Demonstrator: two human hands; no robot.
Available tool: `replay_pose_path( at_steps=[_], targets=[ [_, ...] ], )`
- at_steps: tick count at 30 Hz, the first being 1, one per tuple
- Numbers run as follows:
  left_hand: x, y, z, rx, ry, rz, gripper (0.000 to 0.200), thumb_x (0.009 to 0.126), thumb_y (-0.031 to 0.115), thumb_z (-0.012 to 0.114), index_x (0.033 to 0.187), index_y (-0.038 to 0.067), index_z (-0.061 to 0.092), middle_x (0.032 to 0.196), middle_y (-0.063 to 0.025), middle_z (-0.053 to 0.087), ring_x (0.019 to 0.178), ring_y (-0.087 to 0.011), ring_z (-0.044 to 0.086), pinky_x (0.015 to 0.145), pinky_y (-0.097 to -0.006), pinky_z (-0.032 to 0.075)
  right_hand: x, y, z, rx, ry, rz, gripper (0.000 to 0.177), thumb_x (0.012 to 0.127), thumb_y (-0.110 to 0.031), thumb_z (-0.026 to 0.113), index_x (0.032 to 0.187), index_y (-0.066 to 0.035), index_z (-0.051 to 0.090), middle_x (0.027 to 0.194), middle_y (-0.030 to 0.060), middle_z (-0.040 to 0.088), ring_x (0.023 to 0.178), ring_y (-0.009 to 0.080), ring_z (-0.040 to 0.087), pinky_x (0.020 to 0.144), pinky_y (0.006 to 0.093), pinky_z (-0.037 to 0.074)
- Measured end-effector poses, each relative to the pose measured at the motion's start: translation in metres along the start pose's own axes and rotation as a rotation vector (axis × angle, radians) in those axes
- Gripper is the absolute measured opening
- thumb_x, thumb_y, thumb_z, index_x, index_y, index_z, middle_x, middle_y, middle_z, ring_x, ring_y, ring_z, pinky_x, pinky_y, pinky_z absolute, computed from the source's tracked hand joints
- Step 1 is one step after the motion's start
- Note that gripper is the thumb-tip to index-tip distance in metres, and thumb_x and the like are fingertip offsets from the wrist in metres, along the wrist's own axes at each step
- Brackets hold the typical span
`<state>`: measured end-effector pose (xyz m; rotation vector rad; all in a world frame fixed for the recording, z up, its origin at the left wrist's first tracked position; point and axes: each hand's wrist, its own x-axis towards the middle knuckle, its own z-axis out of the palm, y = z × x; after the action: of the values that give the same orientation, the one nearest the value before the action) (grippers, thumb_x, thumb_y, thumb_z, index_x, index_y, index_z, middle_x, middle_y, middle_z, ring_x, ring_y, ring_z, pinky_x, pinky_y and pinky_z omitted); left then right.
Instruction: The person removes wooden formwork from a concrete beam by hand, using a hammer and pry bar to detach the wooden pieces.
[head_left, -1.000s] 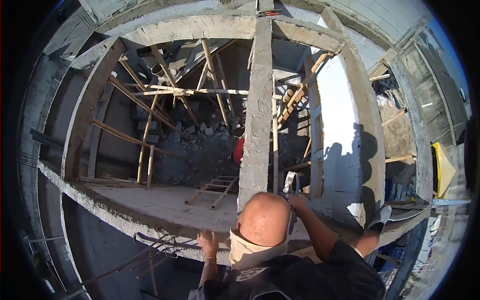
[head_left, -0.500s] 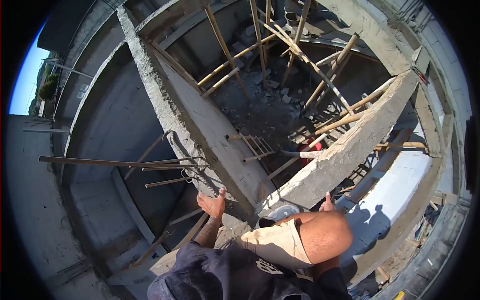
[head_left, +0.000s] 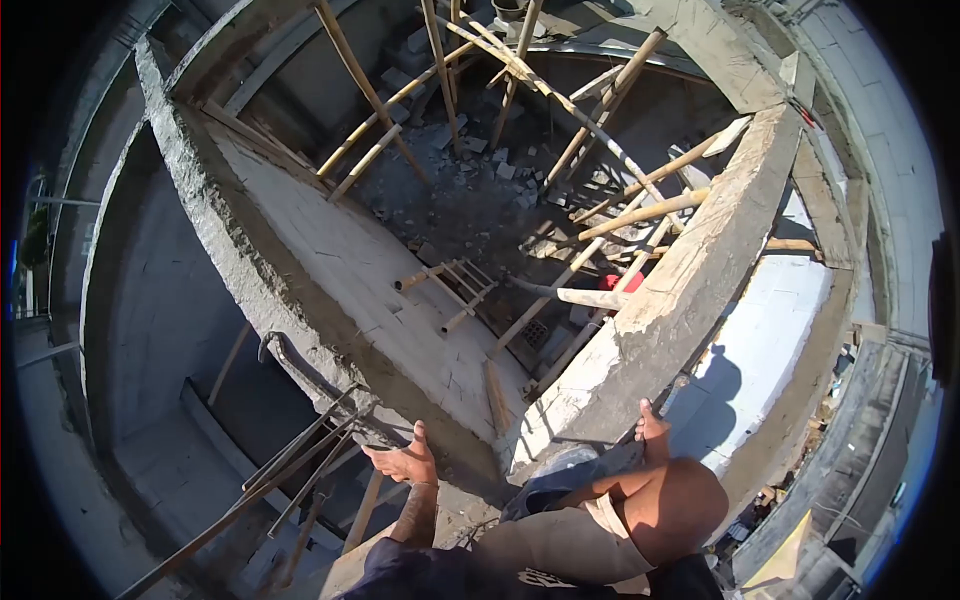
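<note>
My left hand (head_left: pixel 405 462) rests against the end of the left concrete beam (head_left: pixel 215 240), thumb up and fingers stretched sideways. Close beside it, bent steel bars (head_left: pixel 305 445) stick out of the beam. On the other side, my right hand (head_left: pixel 652 428) is at the outer face of the right concrete beam (head_left: pixel 690 290). Its thumb points up; the fingers show only partly and look unclosed. Between the hands, my bent knee (head_left: pixel 680 505) sits near the corner where the two beams meet. I make out no tool in either hand.
Below lies a deep room with broken blocks (head_left: pixel 510 170) on its floor. Several bamboo poles (head_left: pixel 590 120) cross it, and a small wooden ladder (head_left: pixel 465 285) stands lower down. A red object (head_left: pixel 625 283) shows behind a pole. White block wall (head_left: pixel 770 320) drops away at right.
The view has turned and shifted, so the beams and room sit further left and higher. The steel bars now slant down to the left. Both hands stay at the beams.
</note>
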<state>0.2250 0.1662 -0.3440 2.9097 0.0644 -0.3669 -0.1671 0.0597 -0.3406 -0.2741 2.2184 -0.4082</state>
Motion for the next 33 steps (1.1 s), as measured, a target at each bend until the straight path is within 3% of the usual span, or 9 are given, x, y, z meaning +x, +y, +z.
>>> replay_pose_path(
  at_steps=[2, 7, 10, 14, 18, 24, 27, 32, 33],
  targets=[
    [0.001, -0.007, 0.011, -0.004, 0.117, 0.032, 0.116, 0.046, 0.044, 0.083, 0.136, 0.009, 0.017, 0.124, -0.02, 0.037, 0.118, -0.0385, 0.032, 0.092, -0.054, 0.03, -0.002, -0.001, 0.001, 0.007, 0.01, 0.025, 0.036, 0.073, -0.038, 0.071, 0.063, -0.009, 0.054, 0.051, 0.0001, 0.046, 0.038, 0.011, 0.043, 0.035, 0.0258, 0.037],
    [-0.006, 0.017, -0.016, -0.075, -0.013, 0.019, 0.113, 0.048, 0.048, 0.08, 0.135, 0.007, 0.021, 0.122, -0.0204, 0.038, 0.116, -0.0382, 0.034, 0.094, -0.051, 0.029, 0.007, 0.01, 0.003, 0.067, -0.025, 0.019, 0.032, 0.074, -0.035, 0.071, 0.069, -0.006, 0.057, 0.054, 0.0013, 0.048, 0.038, 0.0116, 0.044, 0.033, 0.0262, 0.036],
    [-0.004, 0.0, 0.005, -0.026, 0.197, 0.13, 0.112, 0.049, 0.053, 0.079, 0.133, 0.004, 0.023, 0.119, -0.0198, 0.04, 0.114, -0.0379, 0.036, 0.093, -0.0509, 0.031, 0.002, 0.004, 0.003, 0.038, -0.023, 0.03, 0.032, 0.074, -0.034, 0.071, 0.069, -0.006, 0.057, 0.053, 0.0012, 0.047, 0.037, 0.0115, 0.043, 0.033, 0.0264, 0.036],
    [-0.007, 0.01, 0.001, 0.043, 0.132, 0.03, 0.115, 0.049, 0.059, 0.076, 0.134, 0.004, 0.021, 0.121, -0.0191, 0.039, 0.115, -0.0358, 0.035, 0.092, -0.051, 0.033, 0.006, 0.003, 0.001, 0.012, -0.063, -0.025, 0.04, 0.071, -0.043, 0.071, 0.062, -0.009, 0.053, 0.051, -0.0001, 0.046, 0.037, 0.0102, 0.042, 0.034, 0.026, 0.035],
    [-0.002, 0.004, 0.005, 0.135, 0.125, 0.035, 0.113, 0.052, 0.06, 0.074, 0.134, 0.004, 0.019, 0.122, -0.0196, 0.038, 0.117, -0.036, 0.034, 0.09, -0.0533, 0.035, 0.026, 0.013, 0.001, 0.0, -0.115, -0.018, 0.042, 0.071, -0.041, 0.073, 0.051, -0.012, 0.05, 0.046, -0.0022, 0.042, 0.035, 0.009, 0.039, 0.034, 0.0258, 0.035],
    [-0.002, 0.007, 0.007, 0.182, 0.175, 0.059, 0.109, 0.052, 0.06, 0.075, 0.131, 0.002, 0.027, 0.11, -0.0214, 0.046, 0.105, -0.036, 0.045, 0.081, -0.0503, 0.043, 0.011, -0.003, 0.004, -0.011, -0.083, -0.055, 0.046, 0.067, -0.038, 0.077, 0.05, -0.005, 0.049, 0.047, 0.0046, 0.05, 0.036, 0.0151, 0.046, 0.038, 0.0315, 0.038],
    [-0.002, 0.005, 0.008, 0.189, 0.153, 0.068, 0.108, 0.053, 0.06, 0.074, 0.13, 0.0, 0.027, 0.111, -0.0224, 0.046, 0.105, -0.0359, 0.045, 0.082, -0.0492, 0.043, 0.002, -0.013, 0.002, -0.104, -0.042, -0.037, 0.053, 0.063, -0.042, 0.078, 0.049, 0.002, 0.051, 0.048, 0.0092, 0.053, 0.038, 0.0181, 0.05, 0.041, 0.0333, 0.042],
    [-0.007, 0.01, -0.002, 0.212, 0.129, 0.047, 0.11, 0.052, 0.06, 0.074, 0.13, -0.001, 0.026, 0.112, -0.0229, 0.046, 0.106, -0.0353, 0.045, 0.083, -0.048, 0.043, 0.02, 0.006, 0.005, -0.174, -0.054, -0.018, 0.051, 0.063, -0.042, 0.077, 0.049, 0.001, 0.053, 0.047, 0.0102, 0.054, 0.04, 0.0186, 0.051, 0.044, 0.0336, 0.043],
    [-0.009, 0.013, -0.003, 0.22, 0.139, 0.04, 0.111, 0.052, 0.06, 0.075, 0.131, 0.0, 0.026, 0.113, -0.0227, 0.045, 0.108, -0.0353, 0.044, 0.083, -0.049, 0.042, 0.011, -0.001, -0.001, -0.132, -0.08, 0.015, 0.047, 0.065, -0.037, 0.077, 0.049, -0.002, 0.051, 0.046, 0.0078, 0.051, 0.037, 0.0172, 0.048, 0.04, 0.0317, 0.039]
  ],
)
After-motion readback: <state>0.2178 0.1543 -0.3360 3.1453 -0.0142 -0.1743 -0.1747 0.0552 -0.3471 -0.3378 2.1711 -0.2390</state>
